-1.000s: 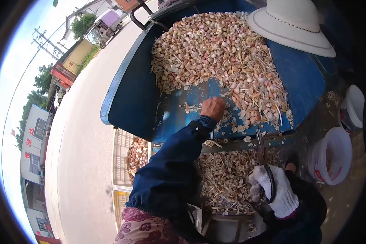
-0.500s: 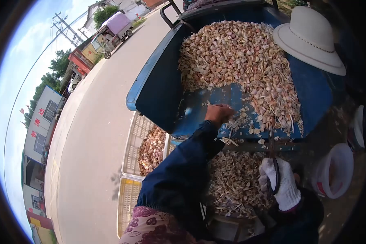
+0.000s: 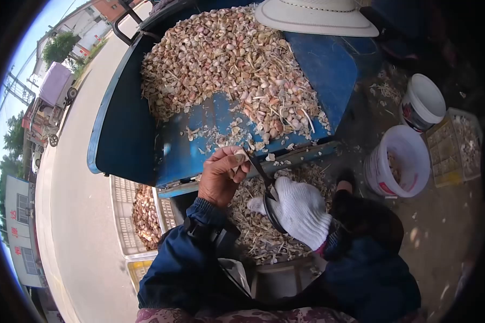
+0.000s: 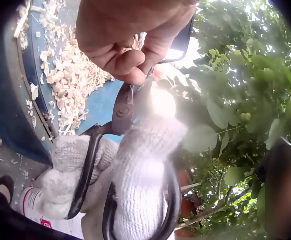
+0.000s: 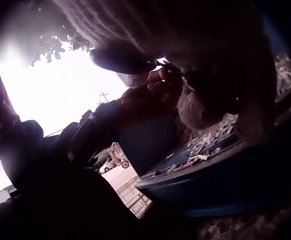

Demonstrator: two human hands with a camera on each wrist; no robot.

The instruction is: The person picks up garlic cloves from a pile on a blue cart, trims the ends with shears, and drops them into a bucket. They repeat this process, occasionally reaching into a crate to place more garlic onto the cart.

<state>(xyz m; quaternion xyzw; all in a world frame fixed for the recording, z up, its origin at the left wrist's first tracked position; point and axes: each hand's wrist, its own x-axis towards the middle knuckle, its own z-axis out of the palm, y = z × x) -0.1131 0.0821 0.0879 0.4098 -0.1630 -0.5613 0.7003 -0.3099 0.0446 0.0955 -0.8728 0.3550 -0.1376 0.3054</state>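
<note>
In the head view the bare left hand (image 3: 221,175) pinches a small pale garlic piece (image 3: 240,156) between thumb and fingers. The gloved right hand (image 3: 299,210) grips black-handled scissors (image 3: 264,175), whose blades reach up to that piece. The left wrist view shows the gloved fingers (image 4: 140,175) through the handle loops and the bare fingertips (image 4: 130,65) right at the blades. Behind both hands a heap of garlic (image 3: 215,59) lies in a blue bin (image 3: 124,118). Below them are dry trimmings (image 3: 275,242). The right wrist view is dark.
A white crate (image 3: 125,215) of garlic stands left of the bin, a yellow-white crate (image 3: 138,272) nearer. At the right are two white buckets (image 3: 380,161) (image 3: 425,97) and another crate (image 3: 444,153). A pale hat (image 3: 318,19) rests on the bin's far right.
The left hand has come back from the bin floor to the scissors, now with a piece pinched. The right hand has risen toward it with the scissors. The head view has shifted.
</note>
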